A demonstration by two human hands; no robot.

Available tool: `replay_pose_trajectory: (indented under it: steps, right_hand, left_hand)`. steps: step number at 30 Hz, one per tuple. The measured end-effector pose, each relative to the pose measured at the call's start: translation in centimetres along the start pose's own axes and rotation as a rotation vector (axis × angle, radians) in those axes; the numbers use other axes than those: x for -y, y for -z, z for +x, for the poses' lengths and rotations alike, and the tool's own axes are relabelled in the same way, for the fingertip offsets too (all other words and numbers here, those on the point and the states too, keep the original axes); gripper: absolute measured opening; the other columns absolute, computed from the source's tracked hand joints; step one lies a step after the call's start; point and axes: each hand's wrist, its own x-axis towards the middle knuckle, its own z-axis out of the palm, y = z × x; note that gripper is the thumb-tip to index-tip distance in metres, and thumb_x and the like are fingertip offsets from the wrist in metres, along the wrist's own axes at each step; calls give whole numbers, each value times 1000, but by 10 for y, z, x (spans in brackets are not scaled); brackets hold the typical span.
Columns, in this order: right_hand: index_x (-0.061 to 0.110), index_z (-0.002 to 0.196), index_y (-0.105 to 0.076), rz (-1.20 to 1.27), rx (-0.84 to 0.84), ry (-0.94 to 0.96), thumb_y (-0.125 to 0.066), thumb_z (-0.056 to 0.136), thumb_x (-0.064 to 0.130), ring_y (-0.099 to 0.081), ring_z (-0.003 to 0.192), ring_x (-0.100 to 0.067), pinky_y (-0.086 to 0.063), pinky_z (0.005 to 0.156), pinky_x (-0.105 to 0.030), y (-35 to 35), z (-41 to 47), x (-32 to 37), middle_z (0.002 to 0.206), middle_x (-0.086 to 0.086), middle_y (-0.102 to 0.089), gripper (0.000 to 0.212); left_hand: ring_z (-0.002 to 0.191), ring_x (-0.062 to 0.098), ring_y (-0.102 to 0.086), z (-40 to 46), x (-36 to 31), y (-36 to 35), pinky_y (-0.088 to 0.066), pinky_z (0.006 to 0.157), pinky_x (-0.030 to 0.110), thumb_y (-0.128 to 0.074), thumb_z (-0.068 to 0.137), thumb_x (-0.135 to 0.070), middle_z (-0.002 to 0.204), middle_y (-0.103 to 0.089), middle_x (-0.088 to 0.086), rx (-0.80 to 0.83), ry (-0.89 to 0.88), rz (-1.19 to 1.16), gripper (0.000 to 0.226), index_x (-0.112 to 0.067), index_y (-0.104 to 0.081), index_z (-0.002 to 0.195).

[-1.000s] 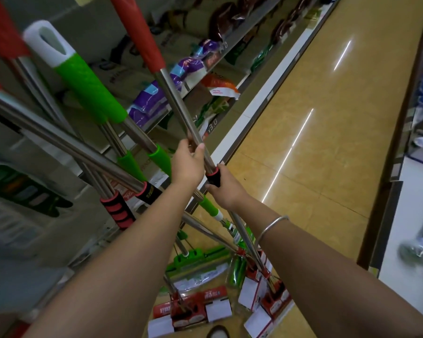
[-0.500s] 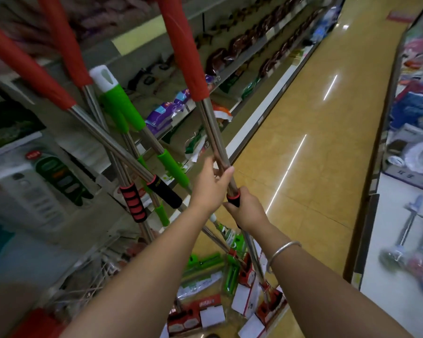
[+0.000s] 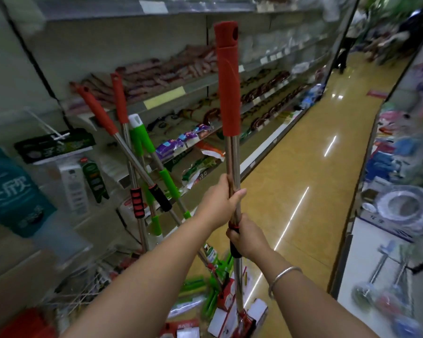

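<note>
Head view looks down a shop aisle, where a person holds a red-handled mop point(image 3: 233, 164) almost upright in front of them with both hands. Left hand point(image 3: 219, 203) is the upper one, with fingers and thumb wrapped round the bare steel shaft point(image 3: 232, 147), well below the long red grip point(image 3: 227, 81) that caps the pole. Right hand point(image 3: 249, 239) sits just beneath it, nearly touching, closed round the shaft where a black and red collar point(image 3: 234, 250) shows under the fingers. A silver bracelet point(image 3: 282, 276) circles the right wrist. Below the hands the shaft runs down to the mop head point(image 3: 242, 323), which sits among red and white cardboard packaging point(image 3: 220, 320) at the bottom edge; whether it touches the floor cannot be told. To the left, apart from the held mop, several other mops lean together in a bundle. Two red-topped mops point(image 3: 119, 98) and a green-handled mop point(image 3: 141, 137) with a white cap stand there, their steel poles crossing one another. Behind them, shelves point(image 3: 164, 100) along the left side carry rows of bagged goods, blurred. The tan tiled floor point(image 3: 303, 172) of the aisle stretches away to the right of the held mop, with streaks of light reflected in it. Farther right a second rack point(image 3: 401, 211) holds plastic ware, too blurred to name.
</note>
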Motion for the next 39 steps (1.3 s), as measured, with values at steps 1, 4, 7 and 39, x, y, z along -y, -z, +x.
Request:
replay_pose_trajectory:
  steps: [1,4,7,39]
  right_hand:
    - [18,97,-41,-4,-3,28,-54,88,25,-58,85,-31,-39,62,-32,8,-9,10,86,-3,-53,17]
    - [21,97,-48,-13,-12,162,-53,85,28,-55,77,-23,-42,59,-32,26,-34,43,86,-2,-59,14]
    - [29,76,-47,36,33,275,-54,81,25,-55,69,-18,-43,58,-30,36,-57,83,75,2,-57,9]
    - [19,35,-42,188,867,1017,-54,66,-6,-38,34,-3,-29,40,-17,-258,-380,519,35,11,-42,41]
  left_hand:
    - [90,18,-63,-7,-11,11,-56,80,40,-54,89,-46,94,-60,-3,-14,-6,21,37,-21,-46,114]
    - [79,15,-59,-29,-39,52,-52,70,30,-55,89,-45,86,-57,-3,-80,-48,91,35,-18,-47,109]
    - [69,12,-56,-55,-58,97,-46,61,25,-59,88,-40,77,-56,-4,-176,-114,125,25,-19,-46,95]
    - [69,22,-55,-521,74,506,-42,61,35,-67,73,-28,69,-54,2,-1053,315,456,28,-17,-42,68]
